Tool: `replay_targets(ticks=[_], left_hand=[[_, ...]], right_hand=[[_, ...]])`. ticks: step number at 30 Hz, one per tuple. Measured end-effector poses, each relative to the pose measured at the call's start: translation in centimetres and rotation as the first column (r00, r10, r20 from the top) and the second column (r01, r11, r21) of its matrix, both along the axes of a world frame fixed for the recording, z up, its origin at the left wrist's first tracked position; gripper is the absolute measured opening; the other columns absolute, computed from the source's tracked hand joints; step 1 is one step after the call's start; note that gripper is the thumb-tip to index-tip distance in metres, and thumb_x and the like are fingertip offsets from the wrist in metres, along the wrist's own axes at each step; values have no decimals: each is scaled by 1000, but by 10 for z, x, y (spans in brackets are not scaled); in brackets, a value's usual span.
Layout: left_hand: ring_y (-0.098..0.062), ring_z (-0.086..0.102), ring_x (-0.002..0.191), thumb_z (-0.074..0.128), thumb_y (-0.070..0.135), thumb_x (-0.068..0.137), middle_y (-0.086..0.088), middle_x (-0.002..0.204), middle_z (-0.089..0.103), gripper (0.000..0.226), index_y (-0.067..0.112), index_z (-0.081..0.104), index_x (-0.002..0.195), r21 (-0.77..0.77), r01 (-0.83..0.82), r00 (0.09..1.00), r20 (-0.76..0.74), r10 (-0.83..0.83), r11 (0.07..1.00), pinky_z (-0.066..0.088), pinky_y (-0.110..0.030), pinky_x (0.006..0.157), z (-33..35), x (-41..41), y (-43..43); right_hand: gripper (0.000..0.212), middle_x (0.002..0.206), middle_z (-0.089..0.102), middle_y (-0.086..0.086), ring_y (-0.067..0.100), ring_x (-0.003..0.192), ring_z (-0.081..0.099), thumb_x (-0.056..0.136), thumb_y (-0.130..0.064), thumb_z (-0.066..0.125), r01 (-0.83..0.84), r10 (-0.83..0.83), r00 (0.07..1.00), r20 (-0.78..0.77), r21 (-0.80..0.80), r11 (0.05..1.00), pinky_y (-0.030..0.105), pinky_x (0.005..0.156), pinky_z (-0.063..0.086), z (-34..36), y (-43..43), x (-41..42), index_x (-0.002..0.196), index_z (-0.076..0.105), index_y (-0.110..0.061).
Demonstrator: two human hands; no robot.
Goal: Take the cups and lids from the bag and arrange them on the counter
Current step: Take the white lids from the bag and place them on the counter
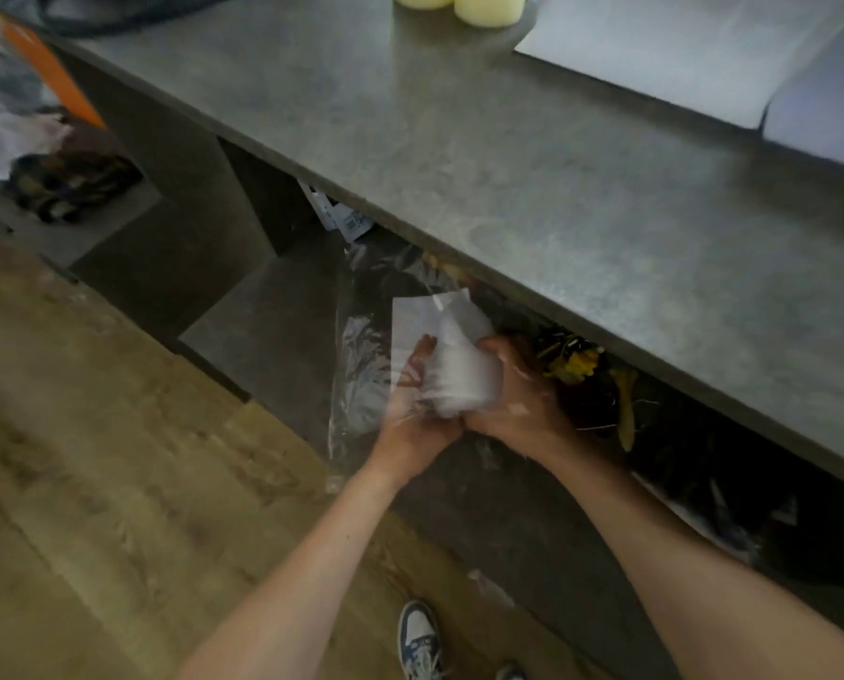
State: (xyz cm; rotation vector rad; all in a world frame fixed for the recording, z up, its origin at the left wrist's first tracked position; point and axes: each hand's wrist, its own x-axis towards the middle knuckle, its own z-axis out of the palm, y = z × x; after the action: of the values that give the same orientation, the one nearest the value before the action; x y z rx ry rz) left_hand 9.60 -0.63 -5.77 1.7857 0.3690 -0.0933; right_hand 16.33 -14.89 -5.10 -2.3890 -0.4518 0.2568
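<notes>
Centre frame: left hand [412,414] and right hand [520,400] both grasp blurred translucent stack [461,370] at bag [361,380]. No unpacked cups discernible on counter [508,164]; judged early.

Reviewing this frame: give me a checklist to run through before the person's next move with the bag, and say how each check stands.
1. Grip: left hand and right hand both hold the clear plastic bag: ok.
2. Bag raised to counter height: not ok, it is below the front edge.
3. Bare counter stretch near the front edge to set things on: ok.
4. Pale yellow cylinders and white sheets are at the far side, away from that stretch: ok.
5. Whether the bag holds cups or lids: cannot tell, it is blurred.
</notes>
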Motion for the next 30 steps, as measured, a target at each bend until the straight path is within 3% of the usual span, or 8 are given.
replay_targets(ticks=[4,8,11,14,18,21,25,30], left_hand=[[11,59,113,74,-14,76,3,134,54,80,15,39,143,-175,11,993,116,9,985,47,-10,91,-1,-17,-19],[-26,64,112,62,-5,73,-6,128,64,80,40,49,137,-560,-51,998,10,68,827,57,-41,79,19,-42,-46],[-33,64,116,69,17,80,-6,131,64,68,39,47,140,-691,-133,991,-69,119,710,56,-55,84,34,-72,-75],[-28,65,116,88,34,69,-5,130,64,72,35,54,132,-521,-194,977,-27,211,831,58,-51,87,49,-111,-114],[-2,64,103,84,25,74,6,120,60,61,36,53,125,-238,-112,986,90,137,965,56,-20,75,74,-164,-152],[3,62,102,85,23,75,9,122,56,64,39,48,125,-130,12,987,160,9,991,57,-21,76,104,-191,-173],[0,61,107,88,26,74,14,122,55,71,43,45,129,-26,61,966,252,-53,998,59,-25,80,149,-213,-199],[5,52,113,86,37,74,46,118,40,80,63,33,126,101,92,932,343,-122,991,57,-22,85,206,-236,-210]], right_hand=[[96,139,46,1,19,124,51,58,-36,89,45,-40,998,-53,95,994,33,91,49,13,-18,-20,140,38,-28],[97,136,42,0,12,116,48,56,-37,93,74,-70,997,-43,107,992,27,83,47,30,-42,-54,136,38,-26],[95,138,33,-1,16,123,46,52,-39,93,29,-25,999,-38,116,993,28,87,50,42,-69,-91,129,37,-32],[101,150,16,-6,15,138,31,52,-38,90,-84,103,993,-54,272,959,27,98,48,55,-104,-133,127,25,-52],[67,158,-3,-21,-3,141,15,73,-47,75,-285,293,956,7,256,924,3,94,36,91,-168,-177,127,42,-26],[43,157,8,-27,-17,134,20,84,-59,57,-240,252,968,3,305,922,8,95,40,125,-198,-193,101,61,-20],[40,147,42,-14,6,127,45,84,-59,63,-53,48,999,24,339,939,36,99,47,173,-206,-210,69,58,-22],[33,119,55,-21,4,106,56,76,-42,79,-73,64,997,36,391,917,13,74,49,236,-234,-230,99,58,-30]])
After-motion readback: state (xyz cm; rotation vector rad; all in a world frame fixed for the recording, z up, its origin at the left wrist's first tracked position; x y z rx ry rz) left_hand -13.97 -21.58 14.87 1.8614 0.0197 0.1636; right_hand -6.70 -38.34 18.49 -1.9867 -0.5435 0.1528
